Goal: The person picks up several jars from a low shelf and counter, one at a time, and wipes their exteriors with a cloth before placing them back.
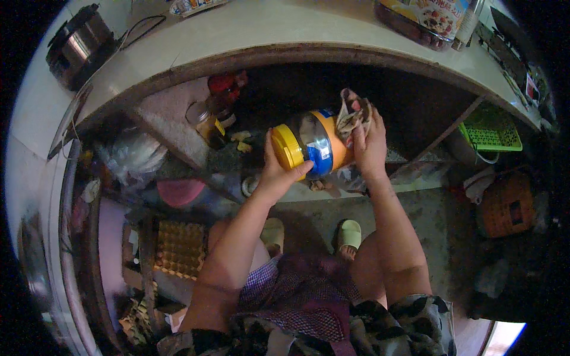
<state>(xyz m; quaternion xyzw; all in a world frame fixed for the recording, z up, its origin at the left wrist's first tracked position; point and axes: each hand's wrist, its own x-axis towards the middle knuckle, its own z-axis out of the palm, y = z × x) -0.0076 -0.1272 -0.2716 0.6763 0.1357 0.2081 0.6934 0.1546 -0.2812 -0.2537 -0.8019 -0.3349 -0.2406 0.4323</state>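
Observation:
A large clear plastic jar (317, 143) with a yellow screw lid (287, 151) and a blue and orange label lies tilted on its side in mid-air, in front of a dark shelf under the counter. My left hand (280, 171) is closed around the lid end, its thumb along the jar's shoulder. At the jar's base, my right hand (372, 144) holds a crumpled, stained cloth (352, 116) against the orange part. The fingers of my right hand are partly hidden behind the cloth and jar.
Glass jars (207, 124) and ginger-like pieces (242, 141) stand or lie on the shelf. A pink bowl (180, 192) and egg trays (180, 249) are lower left, a green basket (492, 133) right. Above runs the counter edge (285, 46), with a steel pot (80, 46) and a large plastic container (423, 22).

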